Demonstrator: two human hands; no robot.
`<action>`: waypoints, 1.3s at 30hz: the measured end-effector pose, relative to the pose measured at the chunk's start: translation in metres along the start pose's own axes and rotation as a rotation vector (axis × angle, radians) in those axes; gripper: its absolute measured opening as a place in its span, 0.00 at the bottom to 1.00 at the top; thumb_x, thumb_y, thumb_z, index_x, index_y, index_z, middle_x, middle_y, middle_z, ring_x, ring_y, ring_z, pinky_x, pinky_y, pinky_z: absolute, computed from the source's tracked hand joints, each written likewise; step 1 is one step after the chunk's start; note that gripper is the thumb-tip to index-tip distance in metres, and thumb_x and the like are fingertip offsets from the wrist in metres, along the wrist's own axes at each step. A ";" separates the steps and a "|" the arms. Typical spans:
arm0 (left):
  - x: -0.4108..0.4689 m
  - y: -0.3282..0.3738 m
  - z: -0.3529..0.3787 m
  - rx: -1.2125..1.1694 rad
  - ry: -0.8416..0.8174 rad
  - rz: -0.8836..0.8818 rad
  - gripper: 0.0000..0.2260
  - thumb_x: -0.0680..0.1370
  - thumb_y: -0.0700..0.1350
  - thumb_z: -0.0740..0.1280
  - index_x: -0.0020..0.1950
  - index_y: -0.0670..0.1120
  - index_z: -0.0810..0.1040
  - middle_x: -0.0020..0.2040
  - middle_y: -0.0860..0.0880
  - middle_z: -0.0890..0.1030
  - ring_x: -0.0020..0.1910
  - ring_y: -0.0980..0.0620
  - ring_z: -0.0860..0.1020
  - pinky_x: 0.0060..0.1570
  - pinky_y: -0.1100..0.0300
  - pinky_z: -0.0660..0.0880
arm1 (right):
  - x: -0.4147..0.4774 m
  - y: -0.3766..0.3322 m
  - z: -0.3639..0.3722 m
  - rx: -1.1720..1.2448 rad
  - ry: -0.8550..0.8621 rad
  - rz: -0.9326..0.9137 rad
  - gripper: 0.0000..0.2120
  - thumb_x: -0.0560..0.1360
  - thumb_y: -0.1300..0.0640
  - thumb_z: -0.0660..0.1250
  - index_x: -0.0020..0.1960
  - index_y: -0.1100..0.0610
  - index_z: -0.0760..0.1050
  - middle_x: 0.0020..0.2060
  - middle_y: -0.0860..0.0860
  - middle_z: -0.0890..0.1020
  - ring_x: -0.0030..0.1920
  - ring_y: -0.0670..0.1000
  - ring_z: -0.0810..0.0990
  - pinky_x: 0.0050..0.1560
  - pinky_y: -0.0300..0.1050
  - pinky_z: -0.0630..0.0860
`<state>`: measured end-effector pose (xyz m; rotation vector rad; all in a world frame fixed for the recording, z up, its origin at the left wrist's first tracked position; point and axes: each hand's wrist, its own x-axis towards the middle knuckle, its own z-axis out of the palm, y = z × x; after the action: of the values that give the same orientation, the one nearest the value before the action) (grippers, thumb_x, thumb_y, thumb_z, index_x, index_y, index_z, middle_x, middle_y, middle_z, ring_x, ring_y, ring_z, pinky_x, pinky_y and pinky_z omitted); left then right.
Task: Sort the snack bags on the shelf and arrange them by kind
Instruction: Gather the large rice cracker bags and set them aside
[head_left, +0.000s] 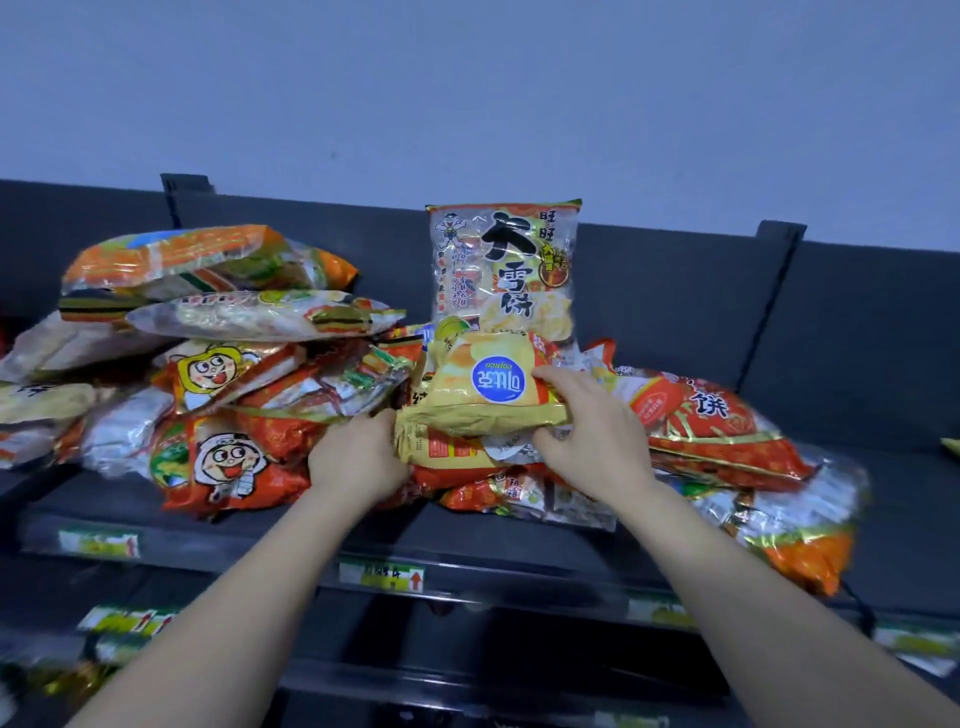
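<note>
A yellow chip bag (483, 389) with a blue round logo lies upside down on top of the pile in the middle of the dark shelf (363, 525). My left hand (358, 457) holds its left end, fingers tucked under the bag. My right hand (587, 421) grips its right end, fingers curled over the top edge. Behind it a clear rice cracker bag (504, 265) with black characters stands upright against the back panel. Orange and red snack bags (218, 364) are heaped to the left. More red bags (717, 421) lie flat to the right.
The shelf's front rail carries green and yellow price tags (382, 574). A lower shelf (130, 623) with more tags shows below. A dark upright divider (774, 270) stands at the right, with bare shelf beyond it. A plain wall rises behind.
</note>
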<state>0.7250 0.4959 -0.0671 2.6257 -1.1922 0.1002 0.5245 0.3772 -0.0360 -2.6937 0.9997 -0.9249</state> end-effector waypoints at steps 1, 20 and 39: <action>-0.002 0.001 -0.009 0.002 -0.011 -0.009 0.21 0.70 0.55 0.72 0.60 0.51 0.74 0.55 0.48 0.80 0.55 0.43 0.78 0.43 0.55 0.74 | 0.000 -0.005 0.000 0.000 -0.029 0.006 0.30 0.72 0.46 0.68 0.72 0.43 0.65 0.68 0.43 0.72 0.63 0.51 0.75 0.53 0.48 0.75; -0.044 -0.036 -0.092 -0.473 -0.157 -0.167 0.36 0.68 0.52 0.78 0.73 0.49 0.69 0.71 0.47 0.71 0.61 0.43 0.75 0.60 0.48 0.73 | -0.011 -0.017 -0.025 0.650 0.353 0.229 0.21 0.73 0.54 0.74 0.65 0.50 0.77 0.56 0.42 0.82 0.49 0.30 0.73 0.44 0.17 0.64; -0.140 0.091 -0.112 -1.271 -0.051 -0.126 0.15 0.76 0.46 0.71 0.61 0.44 0.77 0.48 0.44 0.84 0.41 0.46 0.82 0.46 0.51 0.80 | -0.105 0.075 -0.147 0.733 0.455 0.227 0.23 0.71 0.56 0.75 0.65 0.47 0.77 0.53 0.42 0.83 0.55 0.41 0.80 0.57 0.37 0.75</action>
<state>0.5689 0.5700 0.0365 1.5424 -0.6850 -0.5595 0.3349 0.3983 0.0063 -1.7719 0.7875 -1.5216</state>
